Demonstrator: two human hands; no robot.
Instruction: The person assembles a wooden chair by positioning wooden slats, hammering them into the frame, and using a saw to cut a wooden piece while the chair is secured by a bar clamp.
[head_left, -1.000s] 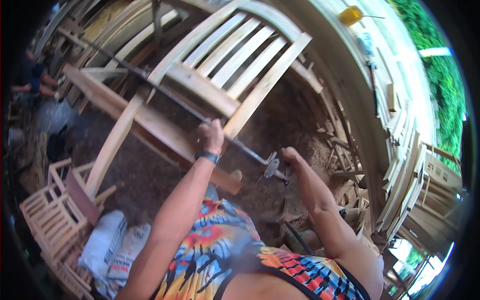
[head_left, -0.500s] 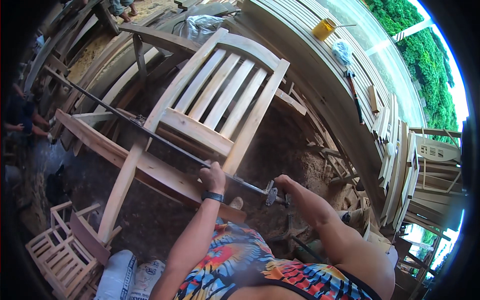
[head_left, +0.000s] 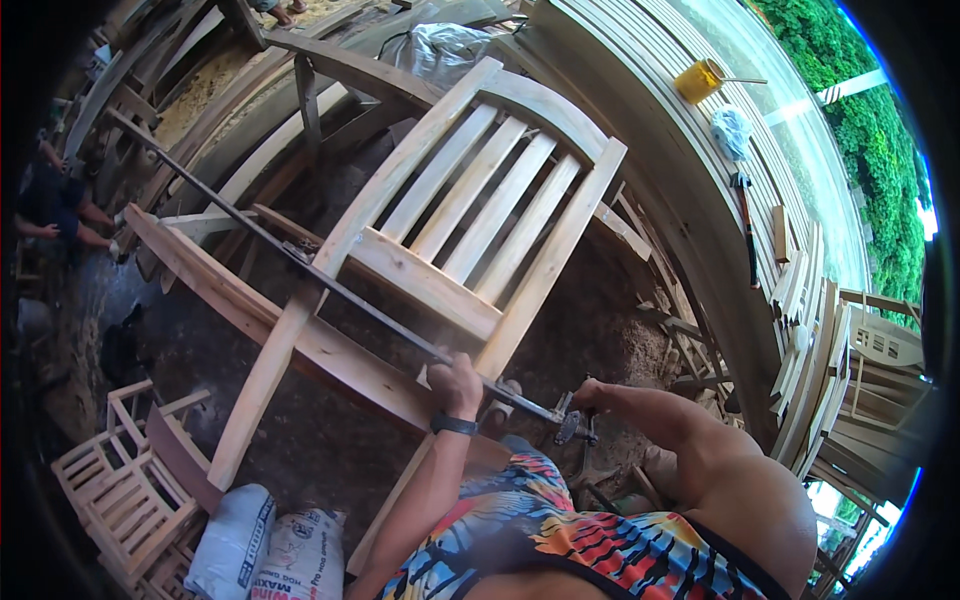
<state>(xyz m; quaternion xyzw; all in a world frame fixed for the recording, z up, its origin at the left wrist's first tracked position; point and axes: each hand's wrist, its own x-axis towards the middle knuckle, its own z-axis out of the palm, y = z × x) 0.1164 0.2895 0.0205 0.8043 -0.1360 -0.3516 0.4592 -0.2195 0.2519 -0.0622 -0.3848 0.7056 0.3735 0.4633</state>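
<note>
A long metal bar clamp (head_left: 380, 317) lies slantwise across the lower part of a wooden chair back (head_left: 425, 281), which has several upright slats and a curved top rail. My left hand (head_left: 456, 388), with a dark band at its wrist, is closed round the bar beside the chair's right post. At the clamp's near right end is its screw head (head_left: 572, 427). There my right hand (head_left: 590, 393) is closed on the clamp's handle, mostly hidden by the fingers. A sliding jaw (head_left: 297, 252) sits on the bar by the left post.
A long wooden board (head_left: 340, 362) runs beneath the clamp. Small slatted wooden frames (head_left: 130, 490) and printed sacks (head_left: 232, 540) stand at lower left. On the slatted bench at right are a yellow jar (head_left: 699, 80), a plastic bag (head_left: 732, 133) and a hammer (head_left: 745, 230). Another person (head_left: 62, 205) is at far left.
The whole view has shifted, so the chair and clamp appear lower and farther right. Both hands keep their places on the clamp; the right hand has turned slightly at the handle.
</note>
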